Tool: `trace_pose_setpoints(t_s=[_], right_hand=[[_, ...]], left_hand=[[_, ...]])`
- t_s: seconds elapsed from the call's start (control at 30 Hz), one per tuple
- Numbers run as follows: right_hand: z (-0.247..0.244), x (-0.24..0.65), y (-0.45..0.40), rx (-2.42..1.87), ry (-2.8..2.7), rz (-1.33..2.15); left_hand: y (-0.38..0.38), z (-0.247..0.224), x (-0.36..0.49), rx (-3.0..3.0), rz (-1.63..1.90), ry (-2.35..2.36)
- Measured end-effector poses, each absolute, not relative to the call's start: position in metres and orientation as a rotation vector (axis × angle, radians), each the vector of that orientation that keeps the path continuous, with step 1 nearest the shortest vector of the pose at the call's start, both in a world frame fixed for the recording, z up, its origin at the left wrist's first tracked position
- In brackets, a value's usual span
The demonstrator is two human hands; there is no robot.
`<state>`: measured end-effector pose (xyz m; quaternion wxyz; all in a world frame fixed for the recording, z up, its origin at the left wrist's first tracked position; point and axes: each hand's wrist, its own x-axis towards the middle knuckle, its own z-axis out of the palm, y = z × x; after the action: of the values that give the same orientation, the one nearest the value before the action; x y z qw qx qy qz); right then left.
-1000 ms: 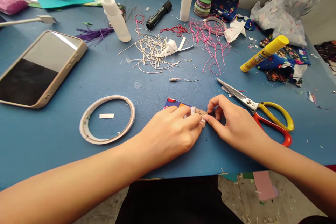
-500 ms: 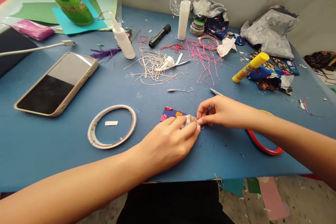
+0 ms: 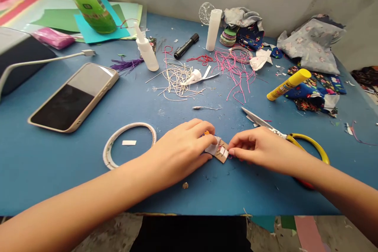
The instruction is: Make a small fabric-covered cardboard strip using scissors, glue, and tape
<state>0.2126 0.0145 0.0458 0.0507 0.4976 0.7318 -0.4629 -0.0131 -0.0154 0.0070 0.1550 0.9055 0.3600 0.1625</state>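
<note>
On the blue table lies a small cardboard piece, partly covered by patterned fabric with a white backing and bearing small white patches. My left hand is closed over its left part, fingers bent onto the fabric. At the right edge my right hand has thumb and forefinger pressed together; a bit of pink thread shows by the fingertips, but what they grip is hidden. Scissors with yellow and red handles lie partly under my right wrist. A roll of white tape sits partly behind my left forearm.
A phone lies to the left. Farther back stand a green bottle, a glue bottle, a white tube and a yellow glue stick. Tangled cream strings, pink strings and fabric scraps spread across the back.
My left hand has shifted its hold, uncovering more of the cardboard's right end. My right hand has moved slightly right and down, exposing more of the scissors. The camera view has shifted a little.
</note>
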Motion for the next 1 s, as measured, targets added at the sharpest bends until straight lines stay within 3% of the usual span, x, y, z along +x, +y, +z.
trace_pose_setpoints(t_s=[0.63,1.0], right_hand=[[0.048,0.201,0.058,1.145,2.374,-1.031],[0.043,0.204,0.062,1.153,2.314,-1.199]], left_hand=[[-0.008,0.004,-0.014,2.491,0.505,1.118],[-0.009,0.003,-0.015,2.504,0.566,1.116]])
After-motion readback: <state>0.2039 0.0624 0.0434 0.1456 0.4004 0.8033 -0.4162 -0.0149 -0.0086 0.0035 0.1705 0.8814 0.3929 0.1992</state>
